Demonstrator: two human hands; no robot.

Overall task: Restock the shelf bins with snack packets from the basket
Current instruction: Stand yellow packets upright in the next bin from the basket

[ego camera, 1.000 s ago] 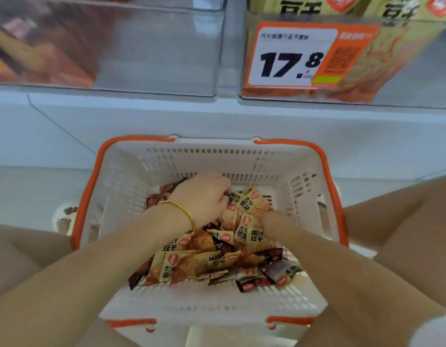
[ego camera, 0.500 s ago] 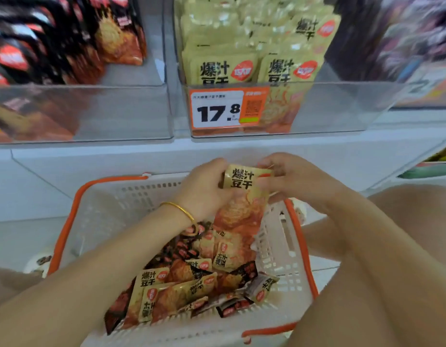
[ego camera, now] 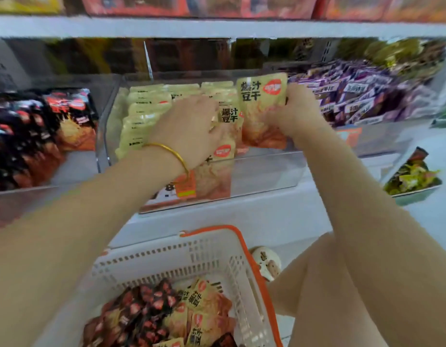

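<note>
Right hand [ego camera: 295, 115] grips a yellow packet [ego camera: 262, 108] by its edge, upright above the clear bin [ego camera: 267, 171] front row. Left hand [ego camera: 191, 128] is on the bin's stocked packets [ego camera: 146, 108]; pinching or pressing, can't tell. I should slot it flush behind the bin's front wall, label forward.

Bare forearms, thin gold bangle [ego camera: 170, 152] on left wrist
</note>
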